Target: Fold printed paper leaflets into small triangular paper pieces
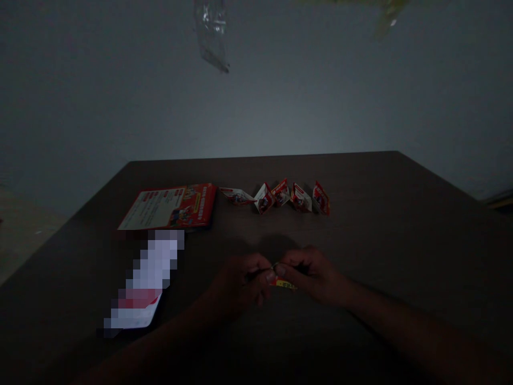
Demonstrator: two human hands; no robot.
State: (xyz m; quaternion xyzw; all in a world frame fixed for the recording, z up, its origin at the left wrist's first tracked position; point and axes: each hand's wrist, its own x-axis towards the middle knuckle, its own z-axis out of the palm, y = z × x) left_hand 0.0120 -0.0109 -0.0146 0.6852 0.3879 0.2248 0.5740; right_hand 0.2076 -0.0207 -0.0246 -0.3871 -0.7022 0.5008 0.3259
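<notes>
Near the front middle of the dark table, my left hand (244, 280) and my right hand (312, 272) meet at the fingertips. Both are closed in a pinch on a small red-and-yellow printed packet (284, 284). Its lower strip shows below the fingers, and the rest is hidden behind them. Beyond my hands, several folded red-and-white printed packets, one of them a red packet (321, 199) at the right end, stand or lie in a row. The dim light hides fine detail.
A thick red-and-white printed booklet or box (192, 214) lies at the back left. In front of it is a flat phone-like device (140, 318) with a lit, pixelated face. A clear plastic bag (213, 35) hangs on the wall (304, 96) behind the table (401, 224).
</notes>
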